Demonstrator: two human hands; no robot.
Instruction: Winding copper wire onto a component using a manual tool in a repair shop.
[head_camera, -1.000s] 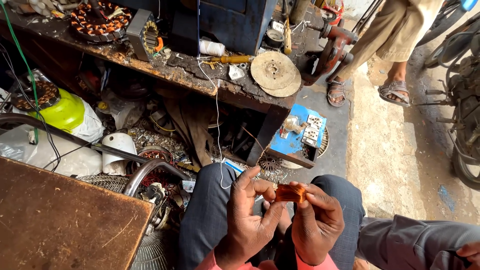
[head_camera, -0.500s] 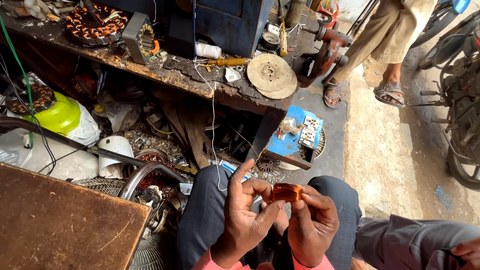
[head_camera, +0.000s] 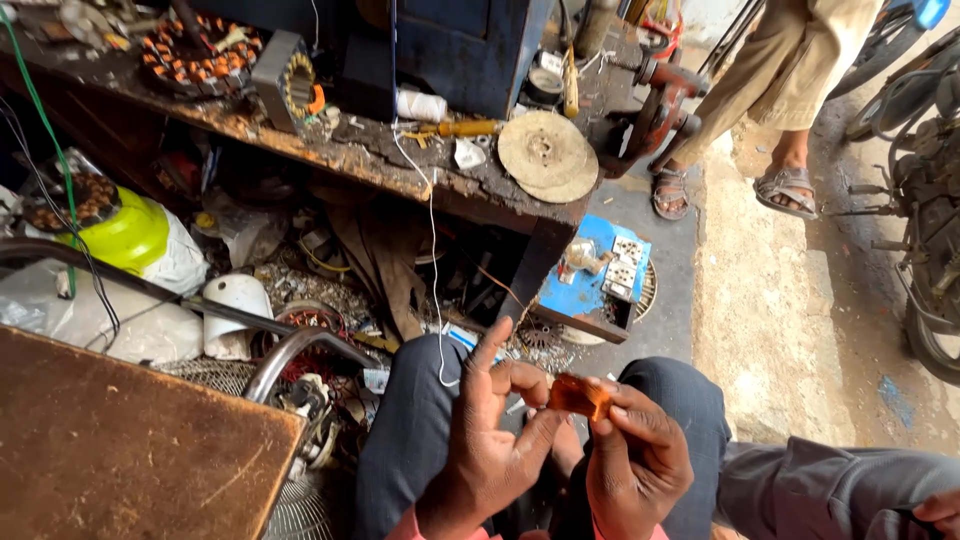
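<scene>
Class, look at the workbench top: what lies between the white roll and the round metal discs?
In the head view, a yellow-handled screwdriver and a crumpled white scrap lie between the white roll and the round discs.
</scene>
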